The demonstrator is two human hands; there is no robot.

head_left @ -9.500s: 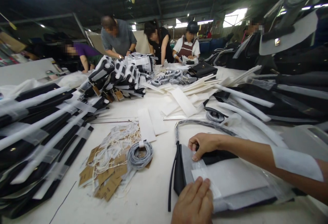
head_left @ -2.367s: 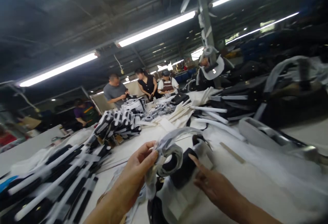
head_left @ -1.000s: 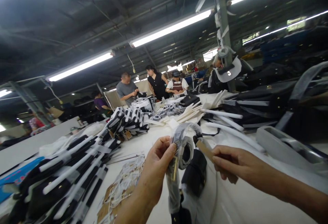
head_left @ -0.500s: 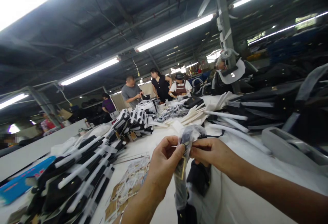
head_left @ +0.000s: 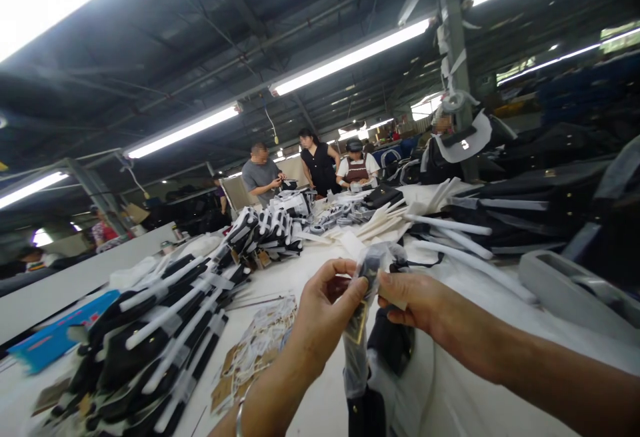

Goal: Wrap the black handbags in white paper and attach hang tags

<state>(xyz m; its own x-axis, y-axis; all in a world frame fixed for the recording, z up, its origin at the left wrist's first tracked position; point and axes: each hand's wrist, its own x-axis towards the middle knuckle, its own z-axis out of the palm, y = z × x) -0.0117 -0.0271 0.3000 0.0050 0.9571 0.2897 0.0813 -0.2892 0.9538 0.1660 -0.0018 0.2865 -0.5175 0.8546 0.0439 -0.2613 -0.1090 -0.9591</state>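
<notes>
a long dark strap in clear plastic film point(head_left: 355, 370), with a gold-toned metal fitting point(head_left: 358, 331), is held above the white flat table point(head_left: 320, 410), pinched by the left hand point(head_left: 323, 313); a small pale flat piece point(head_left: 399, 301) is gripped by the right hand point(head_left: 433, 300) just beside it, contact unclear. steadiness is judged best secured by the left pinch, with small motions made by the right fingertips. the strap's long axis is near-upright, its lower run pointed toward the black bag point(head_left: 369, 413).
</notes>
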